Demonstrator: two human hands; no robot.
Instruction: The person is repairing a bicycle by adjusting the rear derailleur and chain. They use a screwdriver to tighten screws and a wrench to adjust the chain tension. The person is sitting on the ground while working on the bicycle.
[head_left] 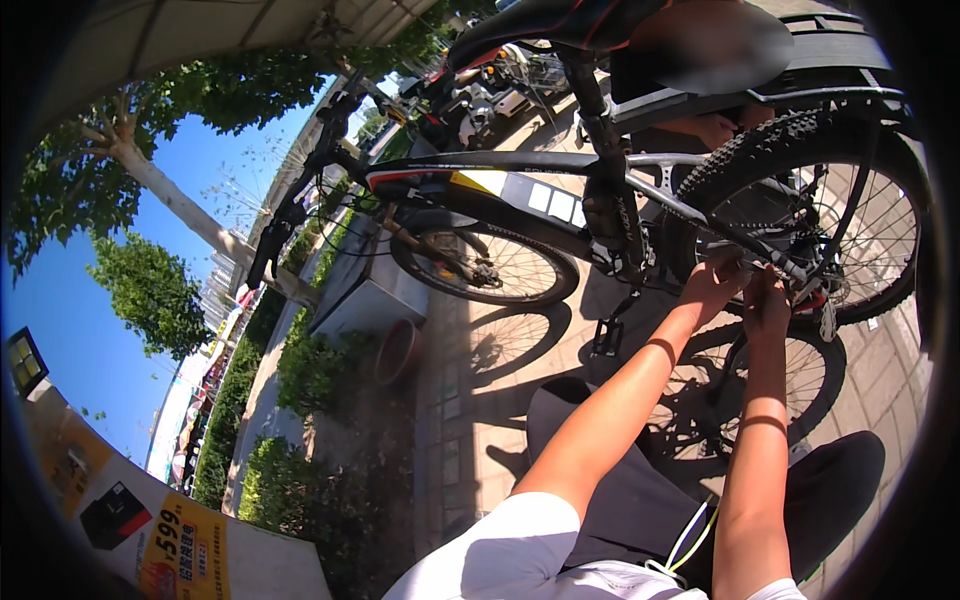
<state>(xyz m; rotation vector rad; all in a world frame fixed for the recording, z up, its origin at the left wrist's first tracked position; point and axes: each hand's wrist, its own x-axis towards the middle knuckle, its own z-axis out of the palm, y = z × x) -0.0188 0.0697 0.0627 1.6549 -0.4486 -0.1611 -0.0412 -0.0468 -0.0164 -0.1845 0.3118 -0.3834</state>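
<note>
A black bicycle [500, 162] stands side-on before me, its rear wheel [752, 140] with a knobby tyre at the right. My left hand [714, 285] and my right hand [766, 300] are close together at the lower frame near the rear hub, just inside the wheel's left part. Both have their fingers closed around small parts there; what exactly they grip is too small and shadowed to make out. A pedal [606, 336] hangs left of my hands, below the seat tube. The front wheel [485, 268] is farther left.
Another person's hand [716, 130] shows behind the bicycle, beside the rear tyre. Parked scooters [490, 110] stand beyond on the paving [450, 420]. A planter pot [398, 352], shrubs [265, 470] and a tree [170, 185] are at the left, with a signboard [260, 555] at lower left.
</note>
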